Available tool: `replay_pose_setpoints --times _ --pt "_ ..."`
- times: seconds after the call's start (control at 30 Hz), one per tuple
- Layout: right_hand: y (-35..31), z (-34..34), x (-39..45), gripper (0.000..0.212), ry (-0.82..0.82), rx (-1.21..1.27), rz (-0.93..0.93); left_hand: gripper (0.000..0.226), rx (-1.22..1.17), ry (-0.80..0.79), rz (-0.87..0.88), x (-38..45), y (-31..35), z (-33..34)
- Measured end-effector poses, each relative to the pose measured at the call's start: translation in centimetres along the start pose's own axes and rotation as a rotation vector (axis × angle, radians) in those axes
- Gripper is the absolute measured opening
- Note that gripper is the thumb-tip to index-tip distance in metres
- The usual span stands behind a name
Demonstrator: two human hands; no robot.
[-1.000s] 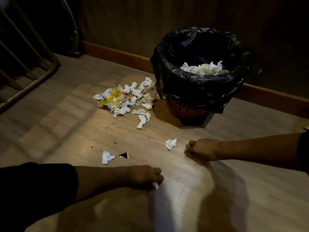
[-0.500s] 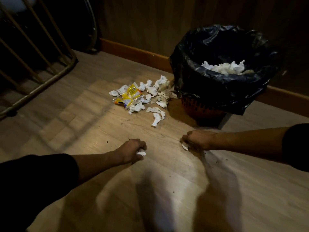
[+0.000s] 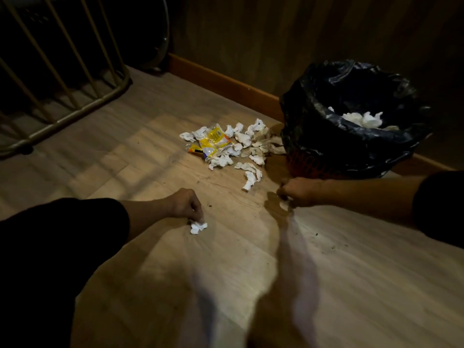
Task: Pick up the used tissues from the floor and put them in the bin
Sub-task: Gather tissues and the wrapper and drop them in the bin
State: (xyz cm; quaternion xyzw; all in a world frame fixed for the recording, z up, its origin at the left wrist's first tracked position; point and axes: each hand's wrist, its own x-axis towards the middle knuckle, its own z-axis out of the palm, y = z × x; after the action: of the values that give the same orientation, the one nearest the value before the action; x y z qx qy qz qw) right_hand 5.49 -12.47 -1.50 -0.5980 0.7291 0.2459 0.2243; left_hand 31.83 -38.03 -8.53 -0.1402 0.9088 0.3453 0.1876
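My left hand point(image 3: 185, 203) is low over the wooden floor, its fingers pinched on a crumpled white tissue point(image 3: 198, 226) that hangs below them. My right hand point(image 3: 298, 192) is closed on another tissue point(image 3: 284, 205), of which only a pale scrap shows under the fingers. A pile of used tissues point(image 3: 247, 144) lies on the floor just left of the bin point(image 3: 351, 146), which is lined with a black bag and holds white tissues point(image 3: 364, 119). One long twisted tissue point(image 3: 251, 175) lies between the pile and my right hand.
A yellow snack wrapper point(image 3: 211, 143) lies among the pile. A metal railing point(image 3: 62, 79) stands at the far left. A wooden skirting board point(image 3: 221, 81) runs along the dark wall behind the bin. Dark crumbs dot the floor.
Both hands took a tissue off the floor: the left closed on one and then a second, the right on the one near it. The view shifted left, so the bin sits further right.
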Motion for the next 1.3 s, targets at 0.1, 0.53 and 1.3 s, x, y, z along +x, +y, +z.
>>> replay_pose_setpoints --times 0.1,0.53,1.3 --pt "-0.6 -4.1 0.4 0.025 0.051 0.076 0.070 0.015 -0.049 -0.074 0.008 -0.9 -0.2 0.4" --pt "-1.8 -5.5 9.9 0.035 0.159 0.272 0.181 0.068 0.095 -0.028 0.203 -2.4 -2.7 3.0" --pt "-1.2 -0.7 10.3 0.022 0.132 0.226 0.007 0.051 0.044 0.531 0.078 7.8 -0.9 -3.2"
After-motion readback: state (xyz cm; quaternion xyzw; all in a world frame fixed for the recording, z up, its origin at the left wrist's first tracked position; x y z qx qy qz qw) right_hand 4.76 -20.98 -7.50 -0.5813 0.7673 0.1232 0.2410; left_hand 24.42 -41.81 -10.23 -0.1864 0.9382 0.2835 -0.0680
